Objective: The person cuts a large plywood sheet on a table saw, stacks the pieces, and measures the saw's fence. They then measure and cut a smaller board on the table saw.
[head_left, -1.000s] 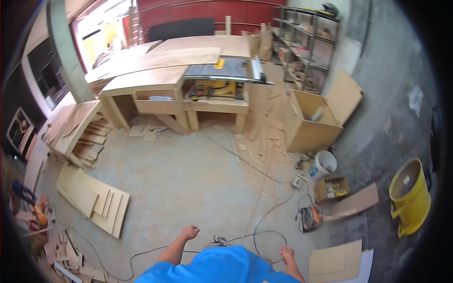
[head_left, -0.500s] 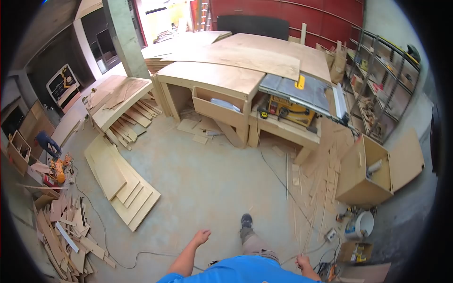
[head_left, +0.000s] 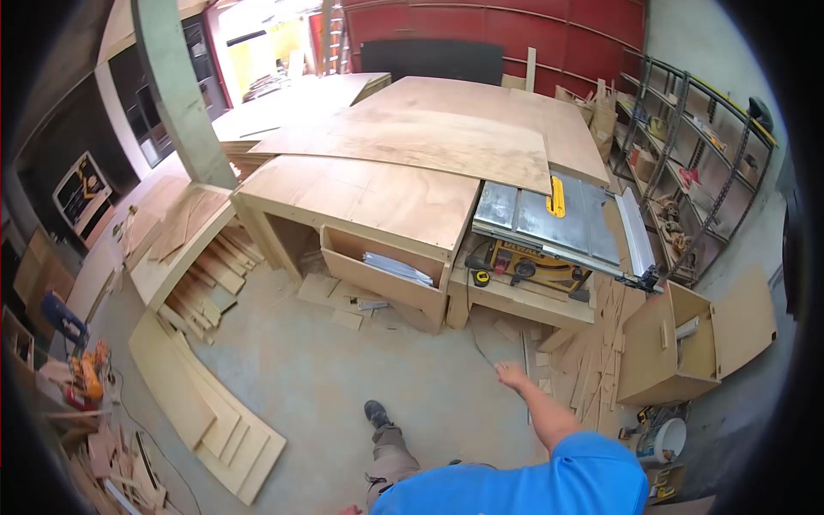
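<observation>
My right hand (head_left: 512,375) is stretched forward over the floor, in front of the table saw (head_left: 536,266). Its fingers are loosely bent, and I see no object in them. A thin black cable (head_left: 482,350) hangs from the saw's stand and runs behind this hand; contact between them cannot be made out. Only a sliver of my left hand (head_left: 350,511) shows at the bottom edge, its fingers mostly cut off. The saw has a yellow body, a grey top and a yellow blade insert (head_left: 556,197). Beside it stands a plywood workbench (head_left: 369,193) with an open drawer (head_left: 378,273) holding white papers.
Stacked plywood panels (head_left: 215,412) lie on the floor at left. Wood scraps (head_left: 120,468) are piled at lower left. On the right stand an open wooden cabinet (head_left: 665,352), a white bucket (head_left: 665,439) and metal shelving (head_left: 687,163). A concrete pillar (head_left: 176,94) rises at left.
I have stepped nearer to the workbench and saw. My right hand has swung forward from beside my body, while my left hand has dropped back to the bottom edge.
</observation>
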Action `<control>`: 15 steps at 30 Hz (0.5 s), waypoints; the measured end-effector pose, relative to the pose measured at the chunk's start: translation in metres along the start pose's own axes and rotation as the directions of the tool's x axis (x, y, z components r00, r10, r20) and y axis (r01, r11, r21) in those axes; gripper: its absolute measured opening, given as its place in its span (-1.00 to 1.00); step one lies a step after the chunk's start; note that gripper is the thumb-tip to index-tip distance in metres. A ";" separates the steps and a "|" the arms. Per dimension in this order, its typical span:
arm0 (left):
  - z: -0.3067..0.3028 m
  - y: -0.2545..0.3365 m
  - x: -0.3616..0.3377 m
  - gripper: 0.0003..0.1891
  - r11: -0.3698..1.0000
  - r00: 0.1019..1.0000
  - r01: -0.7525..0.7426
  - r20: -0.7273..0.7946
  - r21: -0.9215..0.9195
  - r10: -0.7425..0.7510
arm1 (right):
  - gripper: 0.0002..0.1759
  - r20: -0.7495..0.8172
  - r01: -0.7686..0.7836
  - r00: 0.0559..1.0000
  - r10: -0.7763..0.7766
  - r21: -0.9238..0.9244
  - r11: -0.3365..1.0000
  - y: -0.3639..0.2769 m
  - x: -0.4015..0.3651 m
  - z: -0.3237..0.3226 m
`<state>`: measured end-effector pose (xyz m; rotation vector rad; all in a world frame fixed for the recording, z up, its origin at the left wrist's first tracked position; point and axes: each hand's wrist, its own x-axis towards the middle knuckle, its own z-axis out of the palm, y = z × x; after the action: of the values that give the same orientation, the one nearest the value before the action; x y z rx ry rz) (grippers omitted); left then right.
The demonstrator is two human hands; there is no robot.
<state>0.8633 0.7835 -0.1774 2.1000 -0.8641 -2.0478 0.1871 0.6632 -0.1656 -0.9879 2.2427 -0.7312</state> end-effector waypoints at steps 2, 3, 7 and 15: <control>0.002 0.053 0.036 -0.27 0.998 0.997 0.014 0.071 0.055 -0.018 | -0.51 -0.028 -0.032 0.999 0.035 0.103 0.994 -0.040 0.055 0.013; -0.002 0.081 0.050 -0.28 0.996 0.995 0.014 0.097 0.083 -0.022 | -0.54 -0.024 -0.061 0.998 0.066 0.147 0.987 -0.061 0.076 0.019; -0.051 0.198 0.099 -0.30 0.981 0.986 0.015 0.159 0.195 -0.047 | -0.57 -0.044 -0.347 0.922 0.385 0.347 0.871 -0.166 0.113 -0.007; -0.209 0.482 0.225 -0.37 0.985 0.975 -0.145 -0.156 0.098 0.159 | -0.52 -0.298 -0.125 0.880 0.369 0.606 0.786 -0.230 0.295 -0.099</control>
<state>0.8881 0.2135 -0.1475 2.1340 -1.0678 -1.7660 0.0605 0.3248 -0.0265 -0.2371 2.1921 -1.4791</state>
